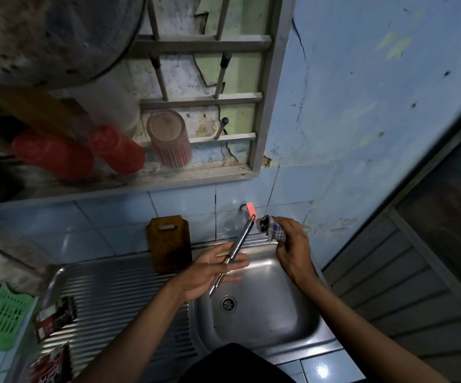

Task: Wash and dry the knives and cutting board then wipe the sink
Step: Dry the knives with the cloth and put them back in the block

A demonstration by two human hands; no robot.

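A steel knife [239, 244] with a loop at its handle end lies across the palm of my left hand [212, 269], over the steel sink [301, 313]. The fingers of that hand are stretched out flat under it. My right hand [292, 244] grips a bunched blue-checked cloth [274, 229] just right of the knife's upper end, apart from it. A brown wooden cutting board [170, 244] stands upright against the tiled wall, at the back of the ribbed drainboard [118, 294].
A green plastic basket [0, 322] sits at the far left. Two printed sachets [55, 319] lie on the drainboard. A wall rack [201, 98] above holds red cups [116, 149] and a striped glass [170, 139]. The tap [247, 208] juts from the tiles. A louvred door stands to the right.
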